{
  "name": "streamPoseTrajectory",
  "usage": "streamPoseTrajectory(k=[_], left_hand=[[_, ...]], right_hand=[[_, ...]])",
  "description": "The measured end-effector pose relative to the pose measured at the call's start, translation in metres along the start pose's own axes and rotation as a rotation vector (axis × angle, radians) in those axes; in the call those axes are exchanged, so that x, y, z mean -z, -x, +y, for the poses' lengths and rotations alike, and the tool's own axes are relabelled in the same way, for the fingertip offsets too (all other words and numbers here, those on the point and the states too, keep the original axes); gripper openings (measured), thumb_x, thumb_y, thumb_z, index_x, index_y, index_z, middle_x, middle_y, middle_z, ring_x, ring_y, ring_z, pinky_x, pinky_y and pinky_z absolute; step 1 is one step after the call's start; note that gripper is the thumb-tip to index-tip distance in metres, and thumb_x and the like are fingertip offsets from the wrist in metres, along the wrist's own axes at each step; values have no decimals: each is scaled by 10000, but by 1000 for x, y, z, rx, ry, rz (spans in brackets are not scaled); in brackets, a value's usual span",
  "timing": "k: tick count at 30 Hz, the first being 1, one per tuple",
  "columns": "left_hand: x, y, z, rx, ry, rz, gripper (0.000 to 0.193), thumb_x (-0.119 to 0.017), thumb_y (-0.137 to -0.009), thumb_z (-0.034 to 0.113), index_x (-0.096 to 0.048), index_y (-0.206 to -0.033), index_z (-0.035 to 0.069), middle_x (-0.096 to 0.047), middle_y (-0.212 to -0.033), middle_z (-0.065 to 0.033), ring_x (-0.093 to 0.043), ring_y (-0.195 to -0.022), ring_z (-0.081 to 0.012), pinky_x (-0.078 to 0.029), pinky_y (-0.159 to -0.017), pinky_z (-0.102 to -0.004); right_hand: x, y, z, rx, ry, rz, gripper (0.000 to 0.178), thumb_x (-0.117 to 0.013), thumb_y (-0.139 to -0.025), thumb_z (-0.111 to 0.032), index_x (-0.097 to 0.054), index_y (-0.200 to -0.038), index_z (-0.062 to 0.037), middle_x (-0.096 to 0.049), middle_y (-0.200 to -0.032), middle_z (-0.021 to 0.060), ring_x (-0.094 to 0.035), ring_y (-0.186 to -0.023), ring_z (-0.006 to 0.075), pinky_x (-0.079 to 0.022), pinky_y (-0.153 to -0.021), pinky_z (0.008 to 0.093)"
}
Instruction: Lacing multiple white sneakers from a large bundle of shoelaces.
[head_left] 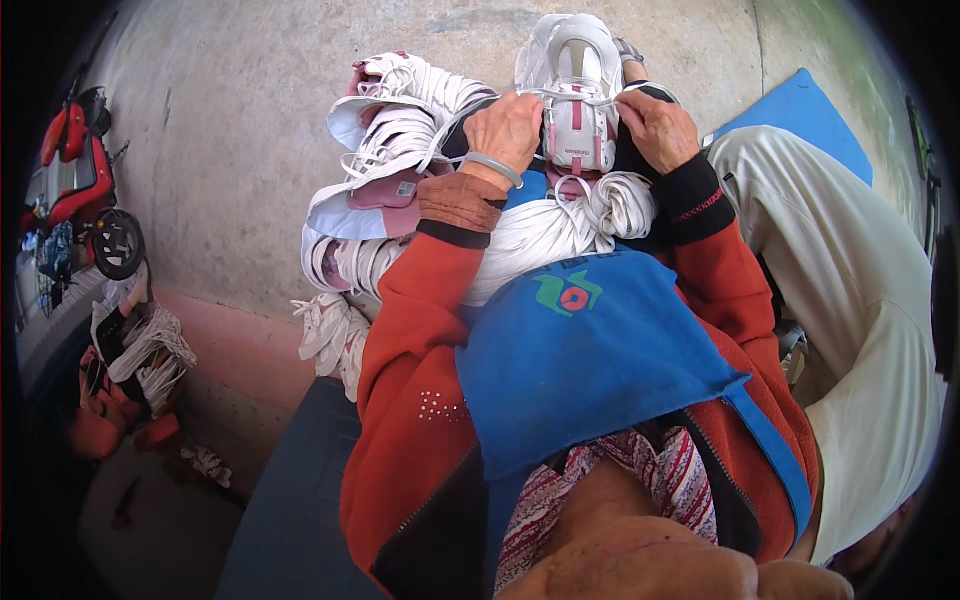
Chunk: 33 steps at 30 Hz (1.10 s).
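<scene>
A white sneaker upper (577, 145) with pink trim lies over my lap, its rounded end pointing away from me. Across it runs a white shoelace (590, 99), stretched between my two hands. My left hand (505, 130) pinches the lace on the upper's left side, and a grey bangle sits on that wrist. On the other side my right hand (660, 130) has its fingers closed on the lace too. A thick bundle of white laces (540, 250) lies nearer to me, above my blue apron (600, 350), its near part covered by the apron.
Several white and pink uppers (385, 190) with laces are piled at my left. A person in pale trousers (850, 280) sits close at my right, near a blue board (800, 125). Far left are a red scooter (85, 175) and another person with laces (155, 350).
</scene>
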<state>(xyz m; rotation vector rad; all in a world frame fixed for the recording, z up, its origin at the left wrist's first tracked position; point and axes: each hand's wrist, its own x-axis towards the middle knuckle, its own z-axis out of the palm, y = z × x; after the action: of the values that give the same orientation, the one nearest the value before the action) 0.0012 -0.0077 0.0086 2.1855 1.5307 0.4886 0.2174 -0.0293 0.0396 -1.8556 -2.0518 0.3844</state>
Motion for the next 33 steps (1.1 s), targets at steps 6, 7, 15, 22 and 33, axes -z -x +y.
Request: streamPoseTrajectory(k=[6, 7, 15, 22, 33], left_hand=[[-7, -11, -13, 120, 177, 3, 230, -530, -836, 285, -665, -893, 108, -640, -829, -109, -617, -750, -321, -483, -639, -395], [-9, -13, -13, 119, 179, 3, 230, -530, -836, 285, -665, -893, 108, -640, -829, -109, -617, -750, -321, -483, -639, -395], [-13, -20, -17, 10, 108, -60, 196, -469, -857, 239, -624, -859, 117, -645, -894, -78, -581, -858, -286, -176, -897, -639], [-16, -42, -15, 116, 135, -124, 225, -457, -831, 260, -638, -809, 129, -646, -902, -97, -586, -880, -300, -206, -892, -668], [-5, -58, -12, 54, 1, -243, 235, -460, -789, 252, -658, -849, 140, -631, -946, -110, -549, -955, -331, -248, -863, -632]], right_hand=[[1, 1, -9, -38, 34, -51, 191, -539, -838, -262, -669, -877, -127, -639, -715, 136, -622, -675, 318, -484, -621, 403], [-1, -3, -6, -58, 35, -5, 193, -536, -839, -265, -668, -879, -131, -638, -718, 136, -620, -676, 320, -483, -626, 405], [4, 8, -8, -58, -16, -46, 185, -550, -826, -263, -649, -848, -109, -624, -709, 157, -608, -665, 345, -475, -598, 423], [-13, -11, 4, -69, -138, 1, 221, -534, -829, -255, -633, -794, -60, -611, -691, 173, -604, -672, 347, -473, -613, 400], [-8, -27, -3, 52, 33, -187, 247, -532, -808, -256, -622, -744, -34, -593, -648, 181, -597, -654, 341, -466, -612, 403]])
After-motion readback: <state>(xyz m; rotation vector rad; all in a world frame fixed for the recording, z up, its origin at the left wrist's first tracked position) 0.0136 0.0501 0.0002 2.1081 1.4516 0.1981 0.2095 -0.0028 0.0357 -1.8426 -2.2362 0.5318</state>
